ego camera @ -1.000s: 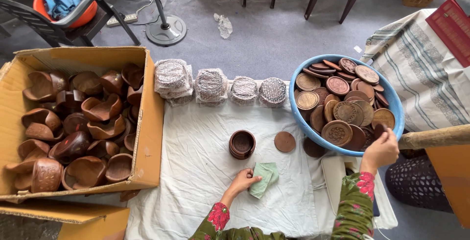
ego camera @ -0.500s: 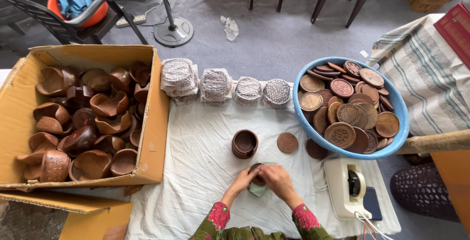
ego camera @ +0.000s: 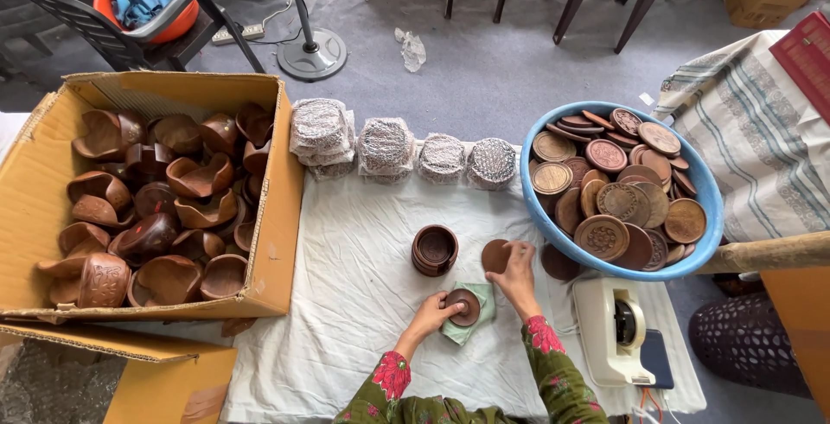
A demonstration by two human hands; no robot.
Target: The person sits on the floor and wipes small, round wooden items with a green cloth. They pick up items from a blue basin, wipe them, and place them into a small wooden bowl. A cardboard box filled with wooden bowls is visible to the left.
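My left hand presses a round brown wooden coaster onto a folded green cloth on the white sheet. My right hand reaches forward, and its fingers touch another flat brown disc lying on the sheet. A dark round wooden holder stands just left of that disc. Both arms wear floral sleeves.
A blue basin piled with carved wooden coasters sits at the right. A cardboard box of brown wooden holders sits at the left. Several wrapped stacks line the sheet's far edge. A white tape dispenser lies near the right.
My right hand left the blue basin, met the left over the cloth, then moved up to the loose disc. A coaster now lies on the cloth under my left hand.
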